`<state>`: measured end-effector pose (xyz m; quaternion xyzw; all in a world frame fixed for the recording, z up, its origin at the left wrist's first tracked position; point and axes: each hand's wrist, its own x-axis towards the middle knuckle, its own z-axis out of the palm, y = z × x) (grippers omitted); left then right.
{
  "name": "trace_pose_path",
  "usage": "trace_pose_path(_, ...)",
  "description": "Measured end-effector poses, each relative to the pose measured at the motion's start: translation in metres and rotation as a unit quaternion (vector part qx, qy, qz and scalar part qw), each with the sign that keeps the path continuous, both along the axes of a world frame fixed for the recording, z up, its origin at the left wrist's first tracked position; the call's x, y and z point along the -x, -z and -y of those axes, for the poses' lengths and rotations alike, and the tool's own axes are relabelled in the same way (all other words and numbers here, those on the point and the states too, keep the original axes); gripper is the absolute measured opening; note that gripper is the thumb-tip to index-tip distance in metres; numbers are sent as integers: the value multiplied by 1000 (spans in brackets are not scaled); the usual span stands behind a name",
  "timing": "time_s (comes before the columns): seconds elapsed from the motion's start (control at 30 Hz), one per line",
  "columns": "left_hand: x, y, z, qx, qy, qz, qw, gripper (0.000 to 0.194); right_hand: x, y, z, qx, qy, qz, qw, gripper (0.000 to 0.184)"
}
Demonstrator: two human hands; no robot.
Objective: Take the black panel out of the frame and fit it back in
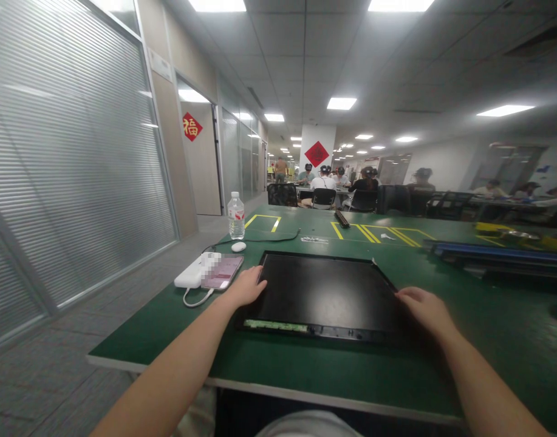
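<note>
A flat black panel, like a monitor lying face down, rests on the green table in front of me. A strip of green circuit board shows along its near edge. My left hand rests on the panel's left edge, fingers curled over the side. My right hand lies at the panel's right near corner, fingers bent against its edge. Both hands touch the panel; it stays flat on the table.
Left of the panel lie a phone on a white power bank, a white earbud case and a water bottle. Blue rails lie at the right. Yellow tape marks cross the table. Several people sit far behind.
</note>
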<state>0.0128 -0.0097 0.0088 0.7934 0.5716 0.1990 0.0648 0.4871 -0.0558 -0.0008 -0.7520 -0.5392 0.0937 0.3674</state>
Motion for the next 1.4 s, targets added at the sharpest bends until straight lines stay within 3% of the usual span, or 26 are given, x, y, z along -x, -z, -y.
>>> trace_pose_path(0.13,4,3,-4,6,-11,3,1000,39,-9,4,-3,-16,8,-19,1000,25)
trace_pose_path(0.27,10,13,-15,-1,-30,16,999,49,-24,6,-18,-34,2,-81,996,30)
trace_pose_path(0.4,12,20,-23,-4,-53,35,998,55,-34,7,-41,18,-31,-124,992,31)
trace_pose_path(0.5,11,21,-24,6,-54,36,998,51,-37,9,-52,58,-53,-156,985,44)
trace_pose_path(0.63,11,21,-25,2,-58,37,998,50,-40,15,-55,42,-79,-193,977,58)
trace_pose_path(0.77,10,21,-27,-21,-51,34,998,52,-40,21,-52,20,-93,-162,982,55)
trace_pose_path(0.93,4,10,-27,-8,-91,-4,996,51,-35,25,-52,12,-79,-74,994,45)
trace_pose_path(1.13,-2,-3,-24,-21,-101,-54,993,47,-37,28,-51,15,-80,-81,993,41)
trace_pose_path(1.4,-6,-8,-23,-2,-111,-60,992,47,-39,29,-52,11,-83,-51,995,38)
